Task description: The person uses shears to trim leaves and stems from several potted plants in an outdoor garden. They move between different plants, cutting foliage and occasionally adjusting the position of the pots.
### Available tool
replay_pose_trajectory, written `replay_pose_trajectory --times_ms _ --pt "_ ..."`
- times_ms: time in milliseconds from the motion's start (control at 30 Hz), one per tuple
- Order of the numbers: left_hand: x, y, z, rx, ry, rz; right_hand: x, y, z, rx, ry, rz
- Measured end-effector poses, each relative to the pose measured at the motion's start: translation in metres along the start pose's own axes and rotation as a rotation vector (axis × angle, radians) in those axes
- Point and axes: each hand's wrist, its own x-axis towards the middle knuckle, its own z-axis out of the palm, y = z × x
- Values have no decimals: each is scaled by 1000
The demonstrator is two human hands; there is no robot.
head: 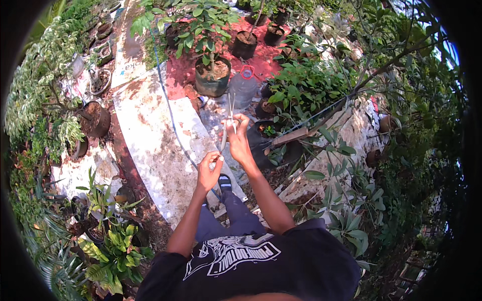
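Note:
Both of my hands are raised in front of me over the path, on one slender pale-grey item (224,140). My right hand (238,145) grips its upper part between thumb and fingers. From there two thin light prongs (231,103) stick out away from me, slightly apart at their tips. Lower down, my left hand (208,174) pinches the near end of the item with thumb and fingertips. Fingers cover much of it, so I cannot tell exactly what it is.
A pale sheet (150,124) covers the path, with a blue hose (169,113) along it. Ahead stand a potted plant (212,77) and a clear plastic bottle (244,88) with a red handle. A branch (380,73) and a wooden piece (290,136) flank my right side.

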Motion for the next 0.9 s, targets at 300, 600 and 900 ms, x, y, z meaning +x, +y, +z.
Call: replay_pose_trajectory --times_ms 300,600,900 --pt "13 68 14 -50 -36 123 -95 16 -34 108 311 -185" --pt "-117 11 102 -126 -346 -201 -163 -76 -85 58 355 -288" --pt "-60 103 136 -333 -315 100 -294 -25 -136 92 428 -328"
